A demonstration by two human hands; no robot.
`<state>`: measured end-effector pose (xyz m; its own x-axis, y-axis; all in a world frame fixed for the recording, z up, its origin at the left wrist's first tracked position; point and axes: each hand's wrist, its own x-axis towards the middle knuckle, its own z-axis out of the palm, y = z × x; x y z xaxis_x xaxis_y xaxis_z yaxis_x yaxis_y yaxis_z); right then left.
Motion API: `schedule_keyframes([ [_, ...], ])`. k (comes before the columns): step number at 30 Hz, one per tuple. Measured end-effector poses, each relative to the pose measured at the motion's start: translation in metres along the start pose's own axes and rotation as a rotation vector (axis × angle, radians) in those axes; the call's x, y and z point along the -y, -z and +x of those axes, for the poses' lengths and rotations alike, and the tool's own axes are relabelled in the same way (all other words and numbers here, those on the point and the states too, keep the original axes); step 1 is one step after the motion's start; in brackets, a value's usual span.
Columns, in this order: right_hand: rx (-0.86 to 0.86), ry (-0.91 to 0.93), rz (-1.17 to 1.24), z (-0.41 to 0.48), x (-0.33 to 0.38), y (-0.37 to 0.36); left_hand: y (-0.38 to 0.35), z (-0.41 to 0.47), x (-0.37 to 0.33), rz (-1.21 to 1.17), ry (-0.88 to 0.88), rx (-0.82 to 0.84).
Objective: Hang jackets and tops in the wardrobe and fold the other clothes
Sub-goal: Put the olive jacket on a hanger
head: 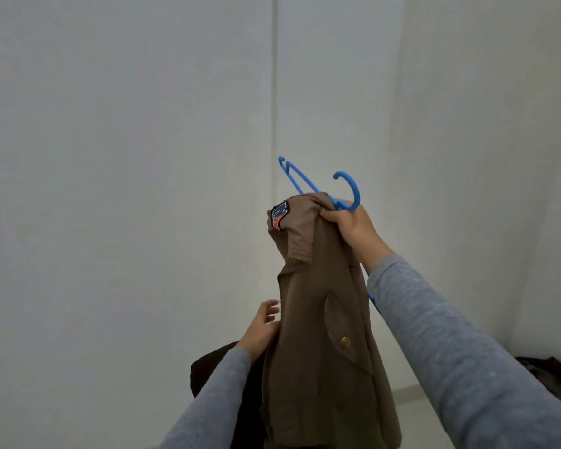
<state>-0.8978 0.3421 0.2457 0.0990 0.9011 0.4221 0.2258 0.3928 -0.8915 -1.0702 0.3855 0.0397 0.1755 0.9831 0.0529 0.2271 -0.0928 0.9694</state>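
Head view: my left hand (261,325) sits low, fingers loose and slightly spread, holding nothing, just beside the zip edge of the brown jacket (321,303), which hangs upright before the white wall (110,157). My right hand (350,225) is raised at the jacket's top, fingers curled tight round the bunched collar and the neck of a blue plastic hanger (348,186), whose hook rises above my knuckles.
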Motion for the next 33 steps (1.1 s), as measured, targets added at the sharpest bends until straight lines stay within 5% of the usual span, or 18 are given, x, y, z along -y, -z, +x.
schedule_keyframes([
  [7, -0.082, -0.046, 0.096, 0.002, 0.02, 0.014, -0.038, -0.004, -0.018, 0.28, -0.12, 0.092],
  [12, -0.109, -0.109, 0.136, -0.006, 0.009, 0.027, -0.026, -0.007, 0.029, 0.333, 0.172, 0.1],
  [18, -0.171, -0.121, 0.209, -0.001, 0.0, 0.035, 0.002, -0.001, 0.015, 0.213, 0.013, -0.231],
  [23, -0.126, 0.021, -0.028, 0.009, -0.018, 0.037, 0.04, 0.022, -0.037, 0.177, -0.135, -0.528],
  [28, 0.207, -0.133, -0.579, 0.013, -0.056, 0.037, 0.08, 0.037, -0.101, 0.309, -0.241, -0.599],
  [33, 0.191, -0.191, -0.401, 0.004, -0.07, 0.017, 0.103, 0.038, -0.132, 0.329, -0.222, -0.676],
])
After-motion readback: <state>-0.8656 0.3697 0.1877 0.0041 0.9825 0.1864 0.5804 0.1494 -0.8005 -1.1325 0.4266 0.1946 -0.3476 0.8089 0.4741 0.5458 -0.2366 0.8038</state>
